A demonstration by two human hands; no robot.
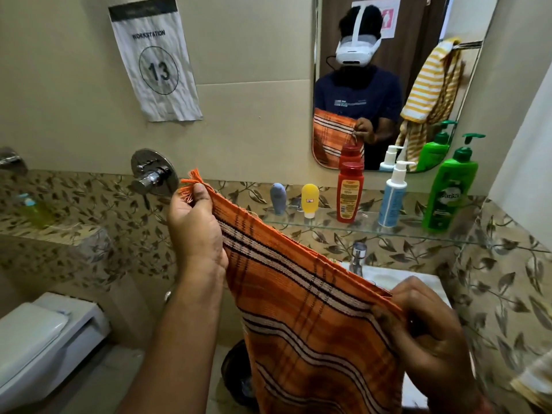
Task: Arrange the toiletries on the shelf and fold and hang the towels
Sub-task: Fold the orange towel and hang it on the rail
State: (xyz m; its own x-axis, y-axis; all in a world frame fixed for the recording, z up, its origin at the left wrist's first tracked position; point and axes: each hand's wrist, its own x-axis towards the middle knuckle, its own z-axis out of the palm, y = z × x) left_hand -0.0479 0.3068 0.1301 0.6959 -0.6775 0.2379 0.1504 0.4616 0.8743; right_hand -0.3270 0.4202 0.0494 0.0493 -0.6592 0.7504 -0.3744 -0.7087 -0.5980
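Orange woven towel with white and dark stripes (301, 297) — fringed corner up, stretched slanting in the air in front of the glass shelf (343, 227), rest hanging down. Left hand (195, 225) raised, pinching the fringed top corner. Right hand (424, 321) lower, fingers clenched on the other top corner. On the shelf — red bottle (350, 194), green pump bottle (451, 192), upright.

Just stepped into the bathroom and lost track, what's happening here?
A person holds an orange striped towel stretched between both hands: left hand pinching the fringed corner, right hand gripping the other end, apparently mid-fold. Five toiletry bottles already stand upright along the glass shelf. A yellow striped towel hangs in the mirror reflection.
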